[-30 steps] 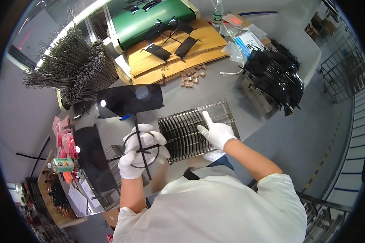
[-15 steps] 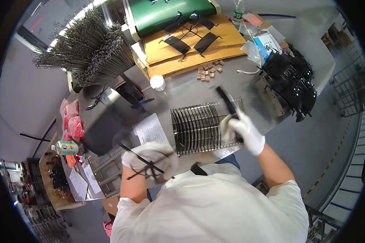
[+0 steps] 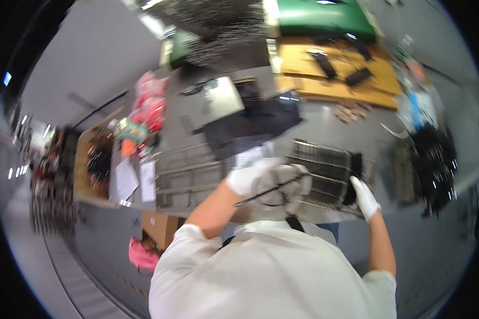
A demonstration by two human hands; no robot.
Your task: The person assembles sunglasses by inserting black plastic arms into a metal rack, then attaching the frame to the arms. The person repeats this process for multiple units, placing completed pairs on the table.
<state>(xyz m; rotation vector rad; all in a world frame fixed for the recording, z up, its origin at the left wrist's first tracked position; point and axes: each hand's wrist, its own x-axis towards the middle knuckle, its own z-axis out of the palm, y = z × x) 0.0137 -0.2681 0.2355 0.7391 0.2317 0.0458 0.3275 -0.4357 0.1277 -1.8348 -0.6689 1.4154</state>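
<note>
Currently, gloved L hand point(image 3: 266, 174) is curled round a blk ring-and-cross frame point(image 3: 274, 189), nr table's front edge; finger detail blurred. Gloved R hand point(image 3: 365, 198) is at a dark curved panel point(image 3: 354, 169) on R end of wire rack point(image 3: 319, 147); can't tell how far open or if it grips. Second rack point(image 3: 191, 167) lies to L. Beyond L hand: dark sheet point(image 3: 253, 126). Blk pcs point(image 3: 434, 154) heaped far R. Further back: sm. brown blocks point(image 3: 350, 112), then cardboard point(image 3: 303, 64) w/ dark parts on top, green roll point(image 3: 324, 21) behind.
</note>
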